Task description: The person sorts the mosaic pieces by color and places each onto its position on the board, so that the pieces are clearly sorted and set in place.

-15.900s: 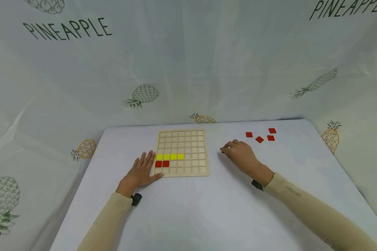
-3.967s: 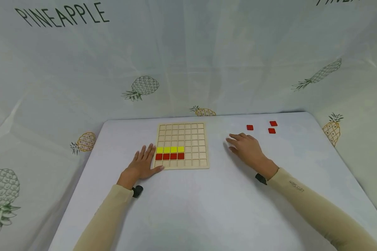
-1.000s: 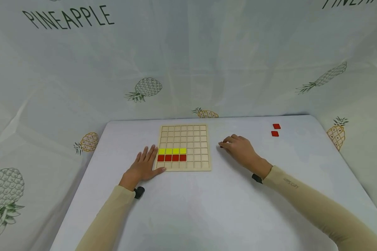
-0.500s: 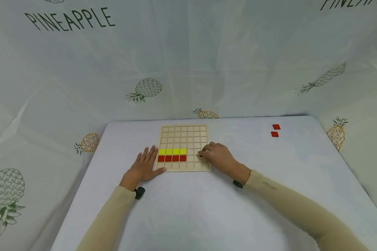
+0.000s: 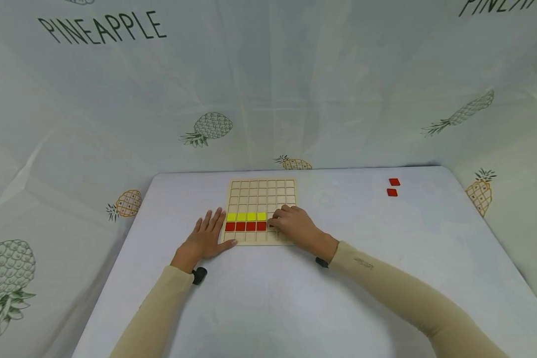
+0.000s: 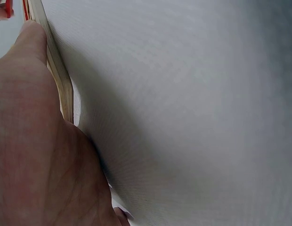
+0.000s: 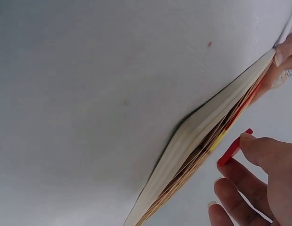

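Note:
A square wooden grid board lies on the table; one row has several yellow tiles at its left end, and the row nearer me has several red tiles. My left hand rests flat at the board's left edge, thumb on the near left corner. Between thumb and index finger, my right hand pinches a red tile, just right of the red row. In the right wrist view this tile is tilted and apart from the board. The hand hides some cells on the board's right side.
Two loose red tiles lie close together near the far right of the white table. A pineapple-print curtain hangs behind the table and along its sides.
Since the oldest frame, the red row has grown by two tiles and fewer loose ones lie at right. In the last second my right hand carried a tile leftward over the board. Left hand stayed.

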Available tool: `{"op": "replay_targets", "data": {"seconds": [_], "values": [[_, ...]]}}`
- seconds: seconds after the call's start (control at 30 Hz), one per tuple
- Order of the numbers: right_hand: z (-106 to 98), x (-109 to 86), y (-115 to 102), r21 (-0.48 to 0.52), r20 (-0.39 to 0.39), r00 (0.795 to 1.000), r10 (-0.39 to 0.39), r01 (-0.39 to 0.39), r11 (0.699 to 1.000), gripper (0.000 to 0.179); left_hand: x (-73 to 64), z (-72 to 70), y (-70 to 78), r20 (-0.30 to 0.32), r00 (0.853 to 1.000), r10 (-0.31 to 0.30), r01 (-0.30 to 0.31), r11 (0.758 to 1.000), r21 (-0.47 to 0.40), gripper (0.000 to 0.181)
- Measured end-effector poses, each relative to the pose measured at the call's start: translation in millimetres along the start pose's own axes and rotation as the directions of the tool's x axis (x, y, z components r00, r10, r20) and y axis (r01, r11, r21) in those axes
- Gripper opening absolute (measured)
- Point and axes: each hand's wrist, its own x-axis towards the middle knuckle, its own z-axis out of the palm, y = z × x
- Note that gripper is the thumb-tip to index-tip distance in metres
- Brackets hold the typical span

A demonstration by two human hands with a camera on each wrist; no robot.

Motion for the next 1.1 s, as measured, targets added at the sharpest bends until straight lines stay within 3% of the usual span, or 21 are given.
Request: {"op": "replay_targets", "data": {"seconds": [0.33, 0.67, 0.93, 1.1], "values": [[4.8, 5.5, -5.4, 0.033, 0.04, 0.999, 0.034, -0.035, 0.999, 0.013, -2.8, -5.9, 5.9, 0.016, 1.0, -0.001, 0.001, 1.0, 0.002, 0.104], [3.1, 6.6, -7.2, 0.061, 0.067, 0.996, 0.056, -0.06, 0.996, 0.013, -2.4, -9.5, 11.7, 0.029, 0.999, -0.025, 0.024, 0.999, 0.04, 0.101], [-1.5, -0.8, -11.5, -0.042, 0.133, 0.991, 0.03, -0.024, 0.999, 0.03, -2.0, -7.9, 10.5, 0.029, 0.999, -0.032, 0.031, 0.999, 0.044, 0.101], [-4.0, -10.8, -12.7, -0.035, 0.144, 0.989, 0.02, -0.015, 0.999, 0.041, -2.7, -8.6, 10.2, 0.025, 0.999, -0.037, 0.036, 0.999, 0.036, 0.101]]}}
